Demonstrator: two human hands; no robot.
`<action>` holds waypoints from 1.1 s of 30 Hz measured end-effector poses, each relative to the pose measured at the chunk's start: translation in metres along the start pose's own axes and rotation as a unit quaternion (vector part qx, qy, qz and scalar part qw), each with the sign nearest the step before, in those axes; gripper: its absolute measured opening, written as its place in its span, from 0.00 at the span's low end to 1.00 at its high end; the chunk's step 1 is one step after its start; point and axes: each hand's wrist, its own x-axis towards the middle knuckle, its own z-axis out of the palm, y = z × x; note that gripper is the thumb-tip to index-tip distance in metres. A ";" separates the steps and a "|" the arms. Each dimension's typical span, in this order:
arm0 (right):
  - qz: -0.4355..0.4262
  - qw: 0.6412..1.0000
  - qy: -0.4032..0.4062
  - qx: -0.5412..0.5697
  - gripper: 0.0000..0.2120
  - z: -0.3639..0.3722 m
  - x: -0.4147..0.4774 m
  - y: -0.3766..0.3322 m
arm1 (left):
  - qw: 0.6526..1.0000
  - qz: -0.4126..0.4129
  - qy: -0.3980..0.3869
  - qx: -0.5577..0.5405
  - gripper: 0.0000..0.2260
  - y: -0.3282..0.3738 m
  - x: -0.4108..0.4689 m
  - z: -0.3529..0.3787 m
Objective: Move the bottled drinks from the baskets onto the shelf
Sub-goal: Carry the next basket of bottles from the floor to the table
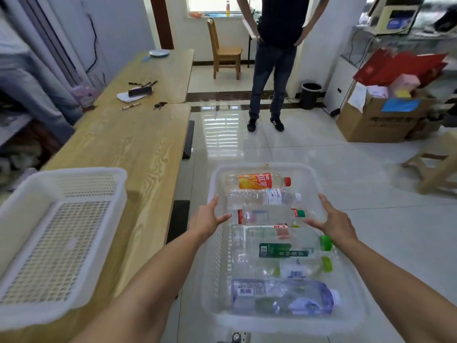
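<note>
Both wide, fingers straight: left hand [207,217] at left wall, right hand [332,220] at right wall of translucent white plastic basket [267,166]; contact unclear, pic blurry. Clear plastic drink bottles [264,196] lie sideways inside. Grip one per hand, mid-body, not caps.

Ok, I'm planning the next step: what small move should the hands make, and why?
Probably close both hands on the side walls of the clear basket: the left hand and right hand hover open at its sides, holding nothing, with the bottles lying inside.
</note>
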 end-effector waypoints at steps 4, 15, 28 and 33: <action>-0.020 1.000 -0.007 0.011 0.46 0.014 -0.071 0.011 | 0.999 -0.009 0.020 0.046 0.35 -0.034 -0.064 0.007; -0.046 0.996 -0.079 0.002 0.45 0.062 -0.243 0.003 | 0.997 -0.062 0.019 0.044 0.36 -0.143 -0.238 0.009; -0.074 0.996 -0.038 0.017 0.45 0.104 -0.392 -0.046 | 0.997 -0.036 0.029 0.059 0.33 -0.247 -0.351 -0.029; -0.077 0.997 -0.022 0.013 0.44 0.110 -0.435 -0.069 | 0.998 -0.018 0.030 0.056 0.34 -0.279 -0.381 -0.051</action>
